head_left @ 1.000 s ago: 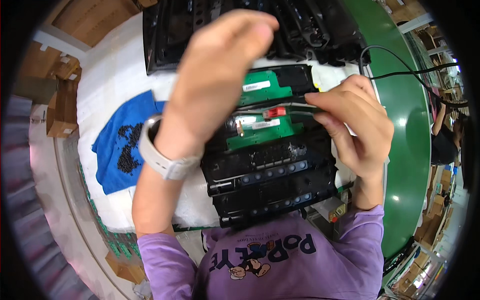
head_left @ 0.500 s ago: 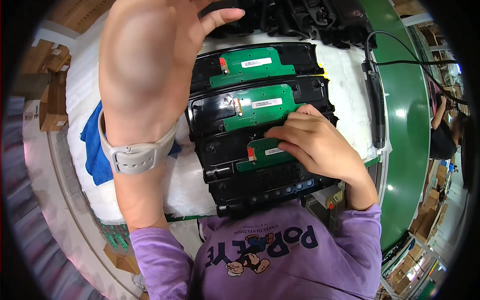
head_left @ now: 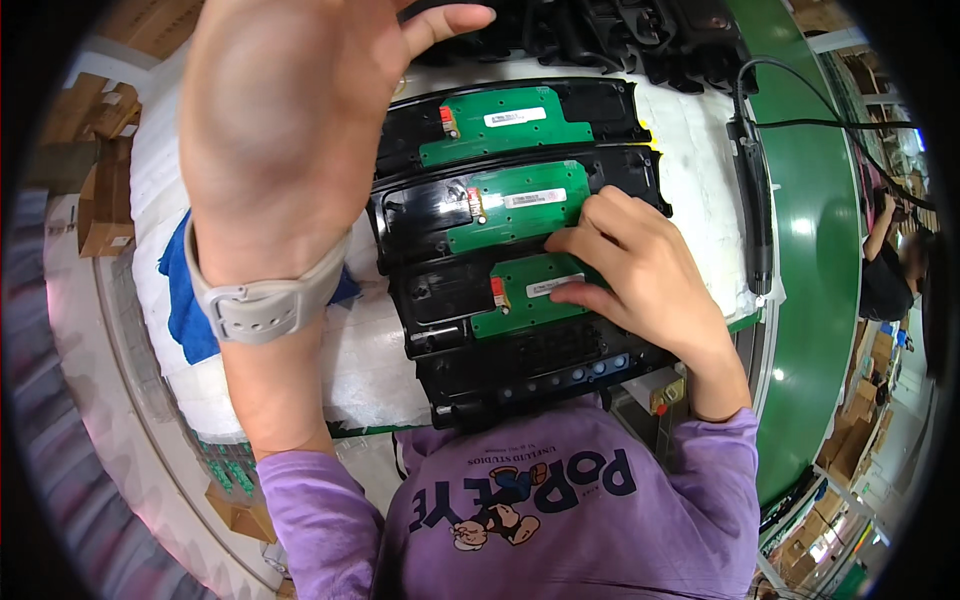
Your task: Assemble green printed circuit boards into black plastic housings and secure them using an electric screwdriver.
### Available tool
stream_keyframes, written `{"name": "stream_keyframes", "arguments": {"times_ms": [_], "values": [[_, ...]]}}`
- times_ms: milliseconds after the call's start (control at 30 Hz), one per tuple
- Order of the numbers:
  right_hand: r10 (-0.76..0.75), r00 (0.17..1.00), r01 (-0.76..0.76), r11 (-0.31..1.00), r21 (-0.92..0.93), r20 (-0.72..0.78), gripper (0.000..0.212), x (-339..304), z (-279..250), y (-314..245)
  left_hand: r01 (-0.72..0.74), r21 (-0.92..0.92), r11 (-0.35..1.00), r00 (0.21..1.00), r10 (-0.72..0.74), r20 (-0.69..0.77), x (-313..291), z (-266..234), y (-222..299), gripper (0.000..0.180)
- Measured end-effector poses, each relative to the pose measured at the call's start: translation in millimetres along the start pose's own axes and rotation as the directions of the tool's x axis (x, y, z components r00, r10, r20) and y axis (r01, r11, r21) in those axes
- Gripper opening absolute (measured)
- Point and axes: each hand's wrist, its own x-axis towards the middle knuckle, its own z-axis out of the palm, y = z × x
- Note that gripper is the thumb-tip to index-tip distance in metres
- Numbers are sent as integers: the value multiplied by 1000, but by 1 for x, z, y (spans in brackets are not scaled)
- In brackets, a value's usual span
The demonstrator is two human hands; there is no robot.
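My right hand (head_left: 640, 265) is over the third black panel (head_left: 435, 290), its fingers bent. Thumb and index finger stand apart above the green circuit board (head_left: 515, 312) there, with nothing visible between them. Whether the fingertips touch the board cannot be told. Large at the upper left is my left hand (head_left: 290, 110), a pale watch strap around its wrist. Its thumb sticks out, while the top edge cuts off the other fingers. Farther back, two more black panels each carry a green circuit board (head_left: 520, 203) with a white label and a red-and-white connector.
Nearest my body lies another black panel (head_left: 510, 375) with several round holes. Black moulded parts (head_left: 640, 40) are heaped at the back. A black pen-shaped power tool (head_left: 752, 215) with a cable lies right. A blue cloth (head_left: 190, 300) rests left on white padding (head_left: 375, 375).
My right index finger has spread away from the thumb, uncovering more of the third board. My left hand has shifted slightly left.
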Motion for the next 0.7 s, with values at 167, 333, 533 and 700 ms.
{"name": "stream_keyframes", "arguments": {"times_ms": [167, 333, 533, 700], "values": [[60, 998, -58, 994, -93, 11, 39, 2, -6, -8, 188, 453, 871, 903, 29, -430, -8, 8, 9, 22], [23, 999, -26, 991, -132, -30, 36, 2, -6, -27, 326, 704, 631, 906, 6, -424, -58, 0, 41, 16], [76, 976, -88, 995, -52, -205, 26, -23, -16, -27, 514, 807, -291, 834, 389, -390, -158, -27, 94, 10], [123, 961, -131, 991, -15, -249, 18, -25, -12, -36, 539, 618, -572, 819, 182, -545, -218, -24, 104, 20]]}}
